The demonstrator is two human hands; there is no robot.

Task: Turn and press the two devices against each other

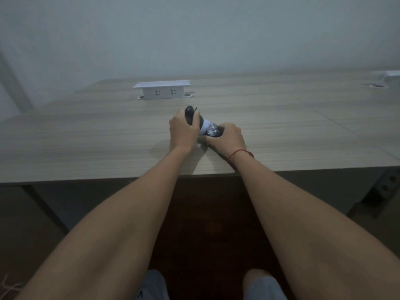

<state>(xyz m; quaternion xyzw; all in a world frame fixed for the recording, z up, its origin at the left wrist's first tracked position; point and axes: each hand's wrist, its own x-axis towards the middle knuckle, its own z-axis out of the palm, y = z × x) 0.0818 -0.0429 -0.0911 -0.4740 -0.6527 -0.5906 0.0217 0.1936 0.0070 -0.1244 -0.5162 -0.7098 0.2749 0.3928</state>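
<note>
1. The table [281,131] is the largest thing in view, a pale wood-grain top that runs from the wall to a near edge above the person's knees.
2. The white socket box [162,90] stands raised out of the table near its far edge and serves as the landmark here; 2 outlets show on its near face, and a small oval opening lies at each end of its base.
3. A second white fitting [390,75] sits far to the right of the socket box, cut off by the edge of the view, with another oval opening just in front of it.
4. The left hand [183,132] is just on the near side of the socket box, slightly to its right, fingers curled round the dark upper end of the small dark object [202,124].
5. The right hand [227,137] lies right of the left hand, farther from the socket box, fingers curled round the object's lower end, which bears pale lettering too blurred to read. A red string [240,153] circles its wrist.
6. The object lies tilted between both hands, low over the table; its pale middle band shows between them. Bare table separates it from the socket box.
</note>
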